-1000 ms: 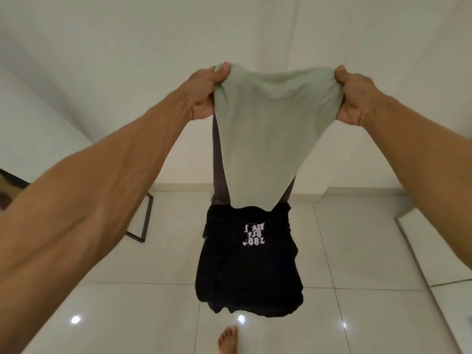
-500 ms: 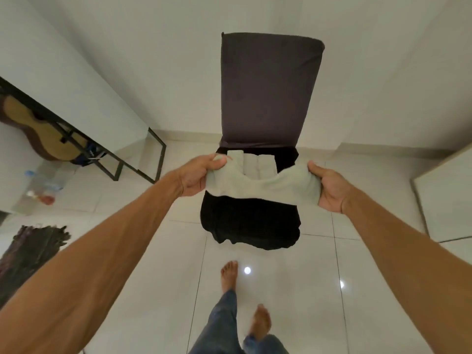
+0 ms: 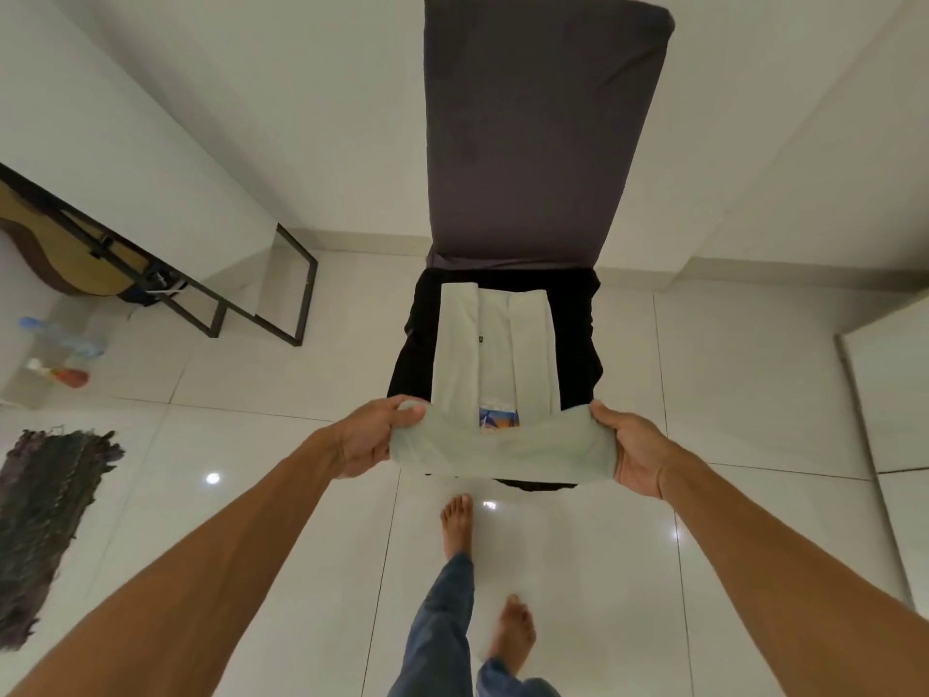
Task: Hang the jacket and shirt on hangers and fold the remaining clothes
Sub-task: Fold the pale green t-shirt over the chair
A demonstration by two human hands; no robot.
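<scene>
i had brought the pale green shirt (image 3: pixel 495 354) down from overhead onto the black clothes on the chair (image 3: pixel 543 138) at twelve o'clock, my left hand (image 3: pixel 369 437) and right hand (image 3: pixel 636 452) both pinching its near edge, so folding seemed underway.

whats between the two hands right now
In the head view, the near edge of the pale green shirt is stretched between the left hand and right hand; both grip it.
</scene>
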